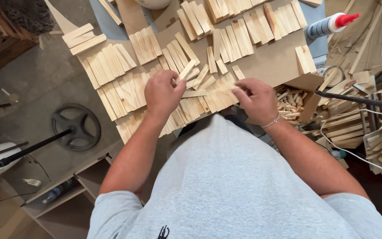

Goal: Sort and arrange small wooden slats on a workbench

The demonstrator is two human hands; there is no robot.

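Far left, a loose stack of short wood slats (82,37) sits at the board's corner, close to the edge; a nudge could drop it to the floor, where a black wheel (77,126) lies. Next right, rows of thin pale slats (120,90) lie side by side on the brown board (273,62), and the nearest rows overhang the near edge above the person's lap, so a forearm brushing them could push several off. The left hand (162,94) is closed, fingers pinched around one slat (185,71) that sticks up and away from the fingertips, tilted over the rows; if the grip slips, it lands across the ordered rows and knocks them askew. Just right of that hand a few slats (200,84) lie crossed and loose between the two hands, easy to snag. The right hand (256,98) hovers over the slats with fingers curled and narrow, tips touching or nearly touching a piece; I cannot tell whether it actually holds one. Its wrist sits beside an open cardboard box of small offcuts (290,102), which a sweep could tip. Far right, a white glue bottle with a red cap (330,24) lies on its side near the board edge and could roll off or leak if the cap is loose.
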